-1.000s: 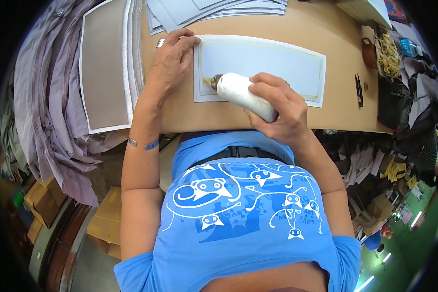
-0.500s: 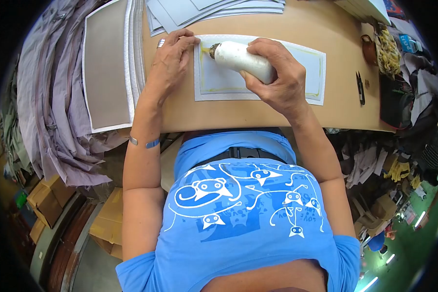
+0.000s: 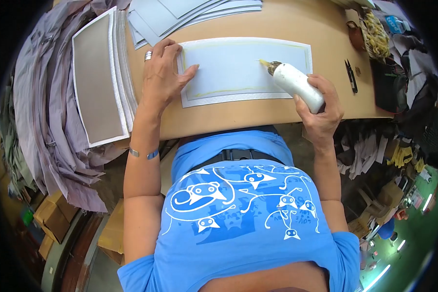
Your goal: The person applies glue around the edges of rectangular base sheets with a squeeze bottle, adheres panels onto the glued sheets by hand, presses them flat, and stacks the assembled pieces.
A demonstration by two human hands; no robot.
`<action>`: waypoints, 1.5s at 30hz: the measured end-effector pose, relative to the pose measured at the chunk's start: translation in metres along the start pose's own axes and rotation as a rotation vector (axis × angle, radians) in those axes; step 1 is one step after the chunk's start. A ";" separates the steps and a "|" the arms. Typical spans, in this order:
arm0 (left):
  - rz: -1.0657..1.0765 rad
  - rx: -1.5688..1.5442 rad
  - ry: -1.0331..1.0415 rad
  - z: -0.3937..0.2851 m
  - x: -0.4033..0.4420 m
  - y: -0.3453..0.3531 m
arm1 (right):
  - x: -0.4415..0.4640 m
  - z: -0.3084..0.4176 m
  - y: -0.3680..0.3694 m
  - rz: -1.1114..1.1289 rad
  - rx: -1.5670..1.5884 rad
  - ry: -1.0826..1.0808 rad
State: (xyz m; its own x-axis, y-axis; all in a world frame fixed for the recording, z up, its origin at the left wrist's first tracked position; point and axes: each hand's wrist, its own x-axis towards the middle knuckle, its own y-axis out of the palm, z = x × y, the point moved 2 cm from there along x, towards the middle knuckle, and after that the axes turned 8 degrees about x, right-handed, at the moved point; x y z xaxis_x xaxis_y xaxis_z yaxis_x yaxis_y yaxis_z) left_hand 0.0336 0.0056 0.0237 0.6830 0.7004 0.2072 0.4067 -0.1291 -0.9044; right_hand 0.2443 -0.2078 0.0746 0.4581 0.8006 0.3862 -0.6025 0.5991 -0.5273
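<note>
My right hand (image 3: 324,114) is wrapped round a white squeeze bottle of glue (image 3: 298,85), tilted with its yellowed nozzle pointing up and left. The nozzle tip is over a pale grey-blue panel (image 3: 224,70) with a white border; whether it touches cannot be made out. A thin yellowish glue line runs near the panel's edges. At the panel's left end rests my left hand (image 3: 163,73), thumb spread out over the surface and fingers along the edge, holding nothing.
A stack of grey-faced, white-edged panels (image 3: 98,82) lies to the left, beside draped grey fabric (image 3: 48,112). Loose grey sheets (image 3: 180,19) are at the back. On the right lie black thread snips (image 3: 351,77), a brown cup-like object (image 3: 355,35) and cloth scraps.
My right hand has moved the bottle from the panel's left end toward its right half. My left thumb has spread out over the panel. The whole view has shifted slightly.
</note>
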 end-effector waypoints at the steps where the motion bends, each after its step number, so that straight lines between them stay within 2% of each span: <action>1: 0.005 0.023 0.008 -0.001 0.000 0.001 | -0.002 0.001 -0.005 -0.016 -0.101 -0.042; 4: -0.003 0.043 0.027 -0.001 0.000 0.001 | -0.009 0.017 0.013 0.064 -0.133 -0.164; 7: 0.021 0.039 0.014 -0.003 0.001 -0.001 | -0.016 0.038 0.040 0.242 -0.071 -0.294; 10: 0.034 0.036 0.014 -0.004 0.003 -0.003 | -0.014 0.032 0.033 0.183 -0.133 -0.319; 14: 0.062 0.042 -0.016 -0.006 0.003 -0.003 | -0.013 0.004 -0.009 0.049 -0.255 -0.215; 17: 0.063 0.073 -0.024 -0.008 0.005 -0.002 | -0.013 -0.020 -0.036 -0.072 -0.161 -0.051; 20: 0.065 0.068 -0.023 -0.008 0.005 -0.002 | -0.018 -0.059 -0.055 -0.412 0.590 0.374; 23: 0.112 0.040 -0.029 -0.010 0.008 -0.005 | -0.018 -0.088 -0.071 -0.541 0.923 0.417; 26: 0.096 0.052 -0.019 -0.014 0.008 -0.005 | -0.012 -0.075 -0.071 -0.417 0.645 0.336; 27: 0.078 0.069 -0.008 -0.016 0.007 -0.006 | -0.013 -0.065 -0.067 -0.312 0.522 0.360; 30: 0.055 0.062 0.005 -0.017 0.005 -0.004 | -0.007 -0.033 -0.044 -0.013 0.105 -0.014; 32: 0.062 0.055 -0.017 -0.017 0.003 -0.003 | -0.004 -0.013 -0.026 0.074 -0.047 -0.171; 37: 0.152 -0.065 -0.219 -0.024 0.001 -0.002 | -0.009 0.014 0.001 0.226 -0.067 -0.274; 38: 0.124 -0.031 -0.177 -0.024 0.001 -0.001 | -0.011 0.014 0.003 0.255 -0.060 -0.296; 42: 0.017 0.108 0.000 -0.021 -0.003 0.001 | -0.006 -0.017 -0.031 0.031 -0.151 -0.183; 43: -0.010 0.144 0.051 -0.022 -0.003 0.000 | -0.007 -0.031 -0.042 -0.055 0.003 -0.016; 45: 0.014 0.068 -0.016 -0.023 -0.005 0.000 | -0.012 -0.059 -0.059 -0.248 0.374 0.262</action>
State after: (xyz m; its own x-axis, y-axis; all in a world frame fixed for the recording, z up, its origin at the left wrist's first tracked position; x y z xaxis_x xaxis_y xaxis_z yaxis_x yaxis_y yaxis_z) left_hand 0.0441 -0.0140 0.0309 0.6784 0.7101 0.1885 0.3543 -0.0915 -0.9306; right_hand 0.3136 -0.2535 0.0563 0.7359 0.6340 0.2379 -0.6256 0.7709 -0.1193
